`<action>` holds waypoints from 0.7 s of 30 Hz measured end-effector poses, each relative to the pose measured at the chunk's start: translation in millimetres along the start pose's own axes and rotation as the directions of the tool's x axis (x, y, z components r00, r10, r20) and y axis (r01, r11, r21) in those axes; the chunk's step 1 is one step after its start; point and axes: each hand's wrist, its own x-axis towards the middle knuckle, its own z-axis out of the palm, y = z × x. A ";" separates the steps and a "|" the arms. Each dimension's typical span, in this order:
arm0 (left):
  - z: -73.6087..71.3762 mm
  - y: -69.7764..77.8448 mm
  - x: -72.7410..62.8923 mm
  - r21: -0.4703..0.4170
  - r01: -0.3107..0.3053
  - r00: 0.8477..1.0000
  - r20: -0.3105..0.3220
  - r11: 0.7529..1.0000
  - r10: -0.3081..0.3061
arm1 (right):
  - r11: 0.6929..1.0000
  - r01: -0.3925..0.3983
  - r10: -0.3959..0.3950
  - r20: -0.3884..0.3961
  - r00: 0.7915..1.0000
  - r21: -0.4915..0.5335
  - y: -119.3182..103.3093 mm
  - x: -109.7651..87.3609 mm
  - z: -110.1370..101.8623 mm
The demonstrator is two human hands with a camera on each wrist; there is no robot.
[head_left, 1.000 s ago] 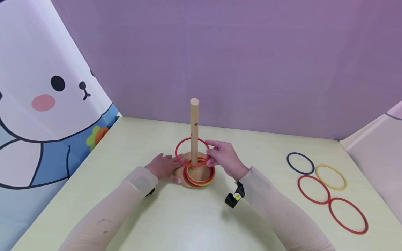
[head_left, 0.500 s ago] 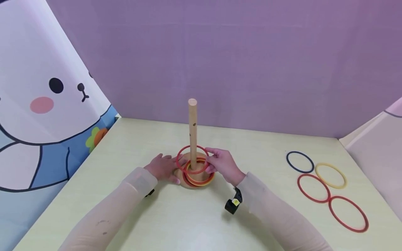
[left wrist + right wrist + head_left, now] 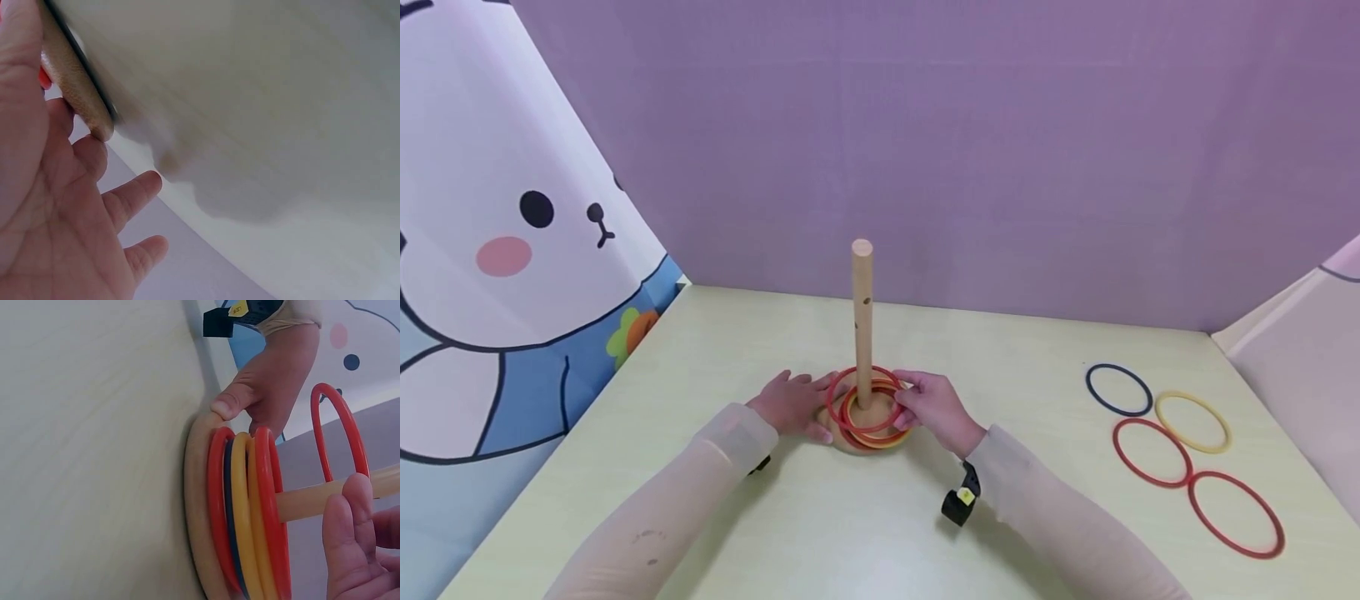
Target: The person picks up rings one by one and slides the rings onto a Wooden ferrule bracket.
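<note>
My right hand pinches the near side of a thin red ring between thumb and fingers. That ring encircles the lower part of an upright wooden post, tilted above the others in the right wrist view. Around the post's foot lie several stacked rings, among them a lower red ring, a dark blue ring, a yellow ring and an upper red ring. My left hand holds the left edge of the round wooden base, thumb at its rim, other fingers spread.
On the table's right side lie a blue ring, a yellow ring, a red ring and another red ring. A purple cloth backdrop stands behind the table. A cartoon-printed cloth hangs at the left.
My right hand has lowered the red ring along the post toward the stacked rings. The left hand has stayed at the base, and the rings on the right have not moved.
</note>
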 end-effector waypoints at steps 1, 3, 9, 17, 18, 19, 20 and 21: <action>-0.2 0.6 0.1 0.005 -0.003 1.000 0.000 1.000 0.003 | 1.000 0.000 0.000 0.002 1.000 0.000 1.0 0.2 -0.9; -0.2 1.7 0.7 0.011 -0.010 1.000 0.000 1.000 0.010 | 1.000 -0.004 0.004 0.002 1.000 -0.003 3.0 0.3 -3.2; 1.0 3.8 2.6 -0.013 -0.033 0.999 -0.009 0.999 0.033 | 1.000 -0.017 0.017 -0.006 1.000 -0.002 8.1 -1.5 -8.3; 6.7 -3.1 2.3 0.017 -0.015 1.000 -0.010 1.000 0.016 | 1.000 -0.009 0.009 0.055 0.998 0.000 9.8 0.1 -6.7; 6.6 -3.4 2.3 0.016 -0.015 1.000 -0.010 1.000 0.015 | 1.000 -0.009 0.009 0.053 0.999 -0.002 9.9 0.7 -7.0; 6.2 -3.7 2.3 0.017 -0.015 1.000 -0.009 1.000 0.016 | 1.000 -0.011 0.011 0.052 0.999 -0.005 10.0 1.1 -7.4; 6.1 -3.6 2.4 0.012 -0.018 1.000 -0.008 1.000 0.018 | 1.000 -0.015 0.016 0.049 0.999 -0.007 10.2 1.5 -7.9; 5.8 -3.6 2.5 0.010 -0.018 1.000 -0.004 1.000 0.018 | 1.000 -0.019 0.020 0.049 0.999 -0.010 10.4 1.8 -8.4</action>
